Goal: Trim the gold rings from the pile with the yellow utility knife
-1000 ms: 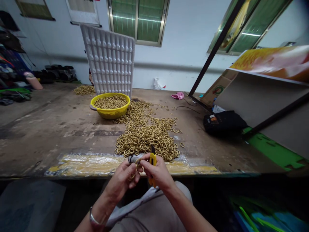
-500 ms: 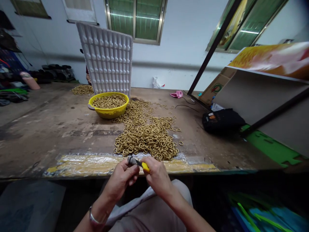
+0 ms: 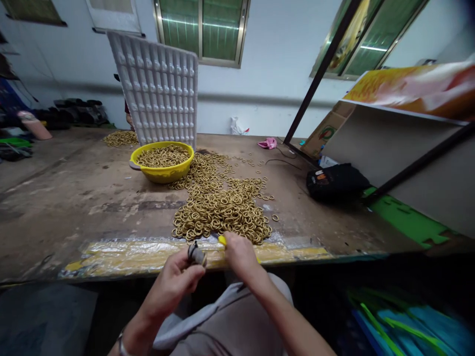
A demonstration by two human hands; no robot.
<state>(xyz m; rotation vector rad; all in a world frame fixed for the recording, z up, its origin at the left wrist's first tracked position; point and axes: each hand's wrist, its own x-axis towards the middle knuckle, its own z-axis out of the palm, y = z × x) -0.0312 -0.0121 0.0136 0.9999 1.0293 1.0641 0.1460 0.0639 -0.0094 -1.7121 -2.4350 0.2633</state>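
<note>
My left hand (image 3: 172, 277) is closed in a pinch at the table's front edge. Grey wrapping (image 3: 198, 255) with a black tie covers the tip of its index finger. Between that and the thumb, the edge of a gold-coloured ring (image 3: 205, 262) shows; the rest is hidden. My right hand (image 3: 240, 254) grips a yellow-handled knife (image 3: 222, 240), its dark, thin blade pointing left and away from me. The blade is apart from the left hand, in front of a heap of gold-coloured rings (image 3: 222, 212).
A yellow basin (image 3: 163, 174) full of rings stands behind the heap, with a grey moulded tray (image 3: 159, 94) upright behind it. Another ring pile (image 3: 120, 138) lies farther left. At right are a black bag (image 3: 336, 182), a pink cloth (image 3: 267, 143) and a dark frame post (image 3: 319, 74).
The hands have moved apart. My left hand has shifted left and towards me; my right hand with the knife has gone slightly forward, its blade off the left fingertip.
</note>
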